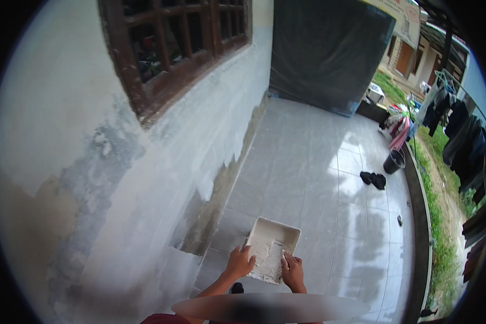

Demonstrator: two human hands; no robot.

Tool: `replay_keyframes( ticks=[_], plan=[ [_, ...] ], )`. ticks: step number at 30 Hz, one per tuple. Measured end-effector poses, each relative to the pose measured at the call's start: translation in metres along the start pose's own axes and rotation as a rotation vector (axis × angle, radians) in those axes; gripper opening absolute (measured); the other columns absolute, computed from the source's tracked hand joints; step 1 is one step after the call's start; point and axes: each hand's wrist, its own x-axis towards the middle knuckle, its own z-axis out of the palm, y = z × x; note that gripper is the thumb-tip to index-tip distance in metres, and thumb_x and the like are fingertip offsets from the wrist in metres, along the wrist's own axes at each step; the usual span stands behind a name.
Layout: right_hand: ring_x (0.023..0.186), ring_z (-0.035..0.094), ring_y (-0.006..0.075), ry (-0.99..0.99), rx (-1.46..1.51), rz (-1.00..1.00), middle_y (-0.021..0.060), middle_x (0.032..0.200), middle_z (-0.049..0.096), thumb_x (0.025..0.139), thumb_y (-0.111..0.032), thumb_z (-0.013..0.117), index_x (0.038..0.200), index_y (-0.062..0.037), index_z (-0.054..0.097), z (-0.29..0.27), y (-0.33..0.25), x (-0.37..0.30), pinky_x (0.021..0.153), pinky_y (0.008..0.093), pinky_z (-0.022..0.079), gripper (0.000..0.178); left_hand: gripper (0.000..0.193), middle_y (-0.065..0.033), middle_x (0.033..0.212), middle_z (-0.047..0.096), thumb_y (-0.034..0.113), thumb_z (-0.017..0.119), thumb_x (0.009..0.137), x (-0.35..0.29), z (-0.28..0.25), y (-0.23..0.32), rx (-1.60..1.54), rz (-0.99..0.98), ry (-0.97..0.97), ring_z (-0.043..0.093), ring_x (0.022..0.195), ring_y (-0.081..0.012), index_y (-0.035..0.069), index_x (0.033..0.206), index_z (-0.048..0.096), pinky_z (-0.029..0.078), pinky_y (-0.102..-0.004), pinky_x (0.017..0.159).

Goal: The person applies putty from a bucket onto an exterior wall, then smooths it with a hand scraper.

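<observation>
A white paint tray (278, 222) with pale paint smeared over its inside is in front of me, above the grey tiled floor. My left hand (240, 263) is closed round its left edge, with the thumb over the rim. On the opposite edge, my right hand (293, 272) is also closed, fingers bent at the rim. A small whitish patch shows by the right fingertips; I cannot tell whether it is paint or a separate thing. To the left rises a wall (129, 227) with patchy white paint and a bare strip along its foot.
A brown wooden window (181, 48) is set in the wall. A dark sheet-covered panel (326, 51) stands at the far end. On the right are a black bucket (395, 161), dark cloths or footwear (373, 180), a low ledge (422, 216) and hanging laundry (461, 129).
</observation>
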Motion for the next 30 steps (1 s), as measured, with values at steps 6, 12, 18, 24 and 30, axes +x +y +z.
replay_keyframes(
  ticks=[6,12,18,24,30],
  plan=[
    [0.110,0.061,0.0409,-0.012,0.054,0.206,0.0196,0.123,0.068,0.097,-0.024,0.058,0.121,-0.0033,0.068,0.044,0.057,-0.010,0.099,0.0443,0.046,0.033,0.053,-0.0265,0.137,0.053,0.022,0.062,0.087,-0.007,0.070,-0.035,-0.020,0.020,-0.124,0.041,0.130,-0.0526,-0.007,0.129,0.052,0.034,-0.0574,0.109],
    [0.104,0.060,0.0385,-0.057,0.065,0.347,0.0158,0.117,0.070,0.096,-0.024,0.061,0.120,-0.0054,0.069,0.073,0.093,-0.003,0.093,0.0441,0.049,0.032,0.054,-0.0268,0.143,0.048,0.014,0.062,0.083,0.000,0.115,-0.049,-0.047,-0.002,-0.155,0.033,0.139,-0.0506,-0.006,0.132,0.049,0.029,-0.0570,0.114],
    [0.099,0.059,0.0378,-0.030,0.036,0.367,0.0130,0.117,0.071,0.096,-0.022,0.061,0.120,-0.0063,0.069,0.114,0.120,-0.006,0.089,0.0436,0.050,0.030,0.053,-0.0266,0.145,0.045,0.011,0.061,0.082,-0.005,0.160,-0.070,-0.066,-0.001,-0.211,0.028,0.144,-0.0488,-0.007,0.131,0.050,0.025,-0.0563,0.117],
    [0.102,0.060,0.0371,0.013,-0.092,0.214,0.0122,0.114,0.072,0.094,-0.022,0.063,0.116,-0.0061,0.070,0.156,0.117,0.008,0.088,0.0430,0.050,0.029,0.052,-0.0265,0.147,0.043,0.006,0.062,0.081,-0.003,0.172,-0.085,-0.048,0.040,-0.232,0.026,0.145,-0.0470,-0.007,0.130,0.050,0.025,-0.0575,0.117],
    [0.115,0.056,0.0354,0.054,-0.402,0.246,0.0105,0.126,0.066,0.094,-0.033,0.060,0.123,-0.0092,0.066,0.176,0.115,0.065,0.083,0.0525,0.047,0.038,0.050,-0.0268,0.147,0.044,0.005,0.062,0.081,0.012,0.165,-0.102,-0.047,0.040,-0.231,0.026,0.145,-0.0478,-0.008,0.128,0.052,0.026,-0.0586,0.116]
  ],
)
